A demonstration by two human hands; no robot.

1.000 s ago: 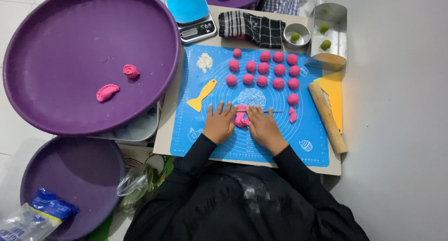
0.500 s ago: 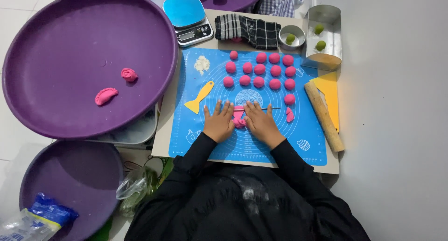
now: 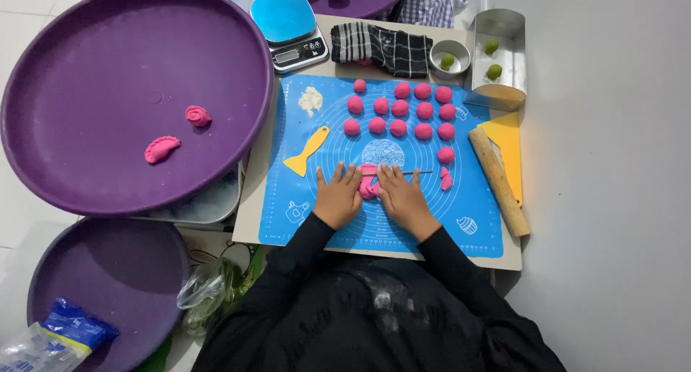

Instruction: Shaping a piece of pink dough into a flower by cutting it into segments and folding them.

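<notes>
We press our left hand (image 3: 337, 197) and right hand (image 3: 403, 199) flat, fingers spread, on either side of the pink dough piece (image 3: 368, 182) lying between them on the blue mat (image 3: 309, 221). It looks soft, light and easily dented, best held gently by its edges. Beyond our fingertips sit rows of pink dough balls (image 3: 412, 111).

Home baking spot: scale (image 3: 290, 28), rolling pin (image 3: 499, 182)

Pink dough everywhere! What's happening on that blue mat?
A person presses both hands, left hand and right hand, on a piece of pink dough on the blue mat. Rows of pink dough balls sit above. Two shaped pink pieces lie on the big purple tray. A rolling pin lies at the mat's right edge.
</notes>
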